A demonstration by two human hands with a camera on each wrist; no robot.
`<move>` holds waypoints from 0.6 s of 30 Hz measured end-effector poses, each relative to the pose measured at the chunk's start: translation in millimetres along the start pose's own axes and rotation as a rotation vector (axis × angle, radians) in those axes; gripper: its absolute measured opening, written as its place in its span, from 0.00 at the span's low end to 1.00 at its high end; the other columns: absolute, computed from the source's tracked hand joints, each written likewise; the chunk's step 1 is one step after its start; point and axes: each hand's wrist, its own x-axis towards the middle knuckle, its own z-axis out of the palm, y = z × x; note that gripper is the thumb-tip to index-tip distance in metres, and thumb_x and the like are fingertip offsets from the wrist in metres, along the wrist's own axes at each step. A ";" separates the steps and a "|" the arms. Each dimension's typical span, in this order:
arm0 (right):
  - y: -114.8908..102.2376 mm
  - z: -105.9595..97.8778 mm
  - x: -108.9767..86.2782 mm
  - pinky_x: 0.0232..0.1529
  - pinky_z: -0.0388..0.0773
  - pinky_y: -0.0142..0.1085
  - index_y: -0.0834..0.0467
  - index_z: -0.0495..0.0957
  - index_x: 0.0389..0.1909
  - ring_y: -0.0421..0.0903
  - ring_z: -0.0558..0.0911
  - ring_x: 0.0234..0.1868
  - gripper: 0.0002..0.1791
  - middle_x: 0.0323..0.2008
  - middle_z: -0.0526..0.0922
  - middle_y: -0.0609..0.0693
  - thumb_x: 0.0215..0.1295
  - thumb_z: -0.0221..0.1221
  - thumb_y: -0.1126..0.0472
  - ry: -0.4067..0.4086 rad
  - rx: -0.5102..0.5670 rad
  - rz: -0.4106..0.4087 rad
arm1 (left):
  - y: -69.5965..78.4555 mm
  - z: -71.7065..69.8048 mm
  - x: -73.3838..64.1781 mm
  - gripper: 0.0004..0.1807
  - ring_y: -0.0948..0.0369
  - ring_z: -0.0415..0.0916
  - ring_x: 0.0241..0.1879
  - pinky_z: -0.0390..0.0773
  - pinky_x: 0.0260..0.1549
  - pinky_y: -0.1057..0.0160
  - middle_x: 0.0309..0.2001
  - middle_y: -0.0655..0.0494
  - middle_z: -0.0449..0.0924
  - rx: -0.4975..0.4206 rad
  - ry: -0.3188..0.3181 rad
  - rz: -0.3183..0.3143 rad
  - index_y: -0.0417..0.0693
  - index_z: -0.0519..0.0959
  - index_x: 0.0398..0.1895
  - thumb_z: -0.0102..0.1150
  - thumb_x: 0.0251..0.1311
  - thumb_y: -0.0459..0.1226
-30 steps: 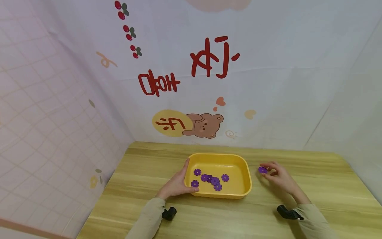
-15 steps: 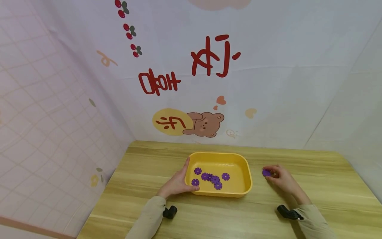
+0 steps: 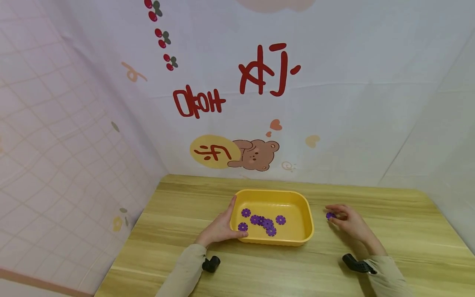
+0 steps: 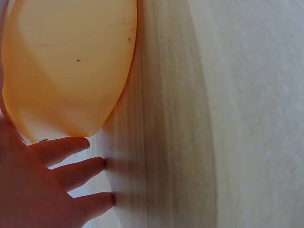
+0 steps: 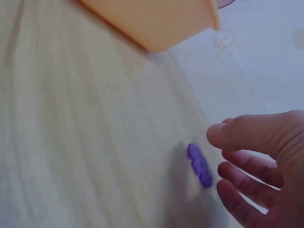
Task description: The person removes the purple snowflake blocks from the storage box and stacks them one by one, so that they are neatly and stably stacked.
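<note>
A shallow yellow plastic tray stands on the table, with several purple snowflake discs lying loose inside. My left hand holds the tray's left end, thumb over the near rim and index finger along the side. In the left wrist view, the other fingers spread below the tray toward the tabletop. Right of the tray, my right hand hovers around a single purple snowflake disc. The right wrist view has that disc just beyond the fingertips, with a gap between it and the thumb.
The wood-grain table runs back to a white wall cloth with a printed bear and red lettering. Another cloth with a grid pattern hangs at the left. Black wrist mounts sit on both sleeves.
My right hand has drawn slightly right and toward me with the disc, then its fingers have parted from it. The left hand and tray stay in place.
</note>
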 end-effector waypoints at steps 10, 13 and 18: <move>-21.4 -9.0 18.2 0.43 0.79 0.34 0.73 0.76 0.52 0.34 0.76 0.48 0.19 0.49 0.78 0.66 0.58 0.60 0.79 0.025 0.061 -0.104 | 0.2 0.1 0.1 0.69 0.51 0.72 0.57 0.69 0.58 0.54 0.70 0.38 0.58 -0.028 -0.008 0.019 0.54 0.28 0.77 0.74 0.47 0.52; -31.8 -12.4 24.2 0.44 0.79 0.33 0.71 0.77 0.52 0.32 0.76 0.48 0.18 0.49 0.79 0.66 0.60 0.60 0.77 0.021 0.074 -0.101 | 0.8 -0.4 0.8 0.69 0.52 0.71 0.58 0.69 0.58 0.55 0.70 0.39 0.58 -0.023 -0.009 0.025 0.54 0.27 0.77 0.73 0.47 0.53; -44.5 -12.8 36.5 0.44 0.79 0.31 0.65 0.78 0.53 0.38 0.80 0.46 0.16 0.49 0.81 0.60 0.64 0.60 0.72 -0.031 0.100 -0.091 | 0.9 -0.5 0.7 0.69 0.50 0.69 0.60 0.68 0.59 0.53 0.71 0.39 0.56 -0.016 -0.013 0.009 0.53 0.27 0.77 0.74 0.47 0.53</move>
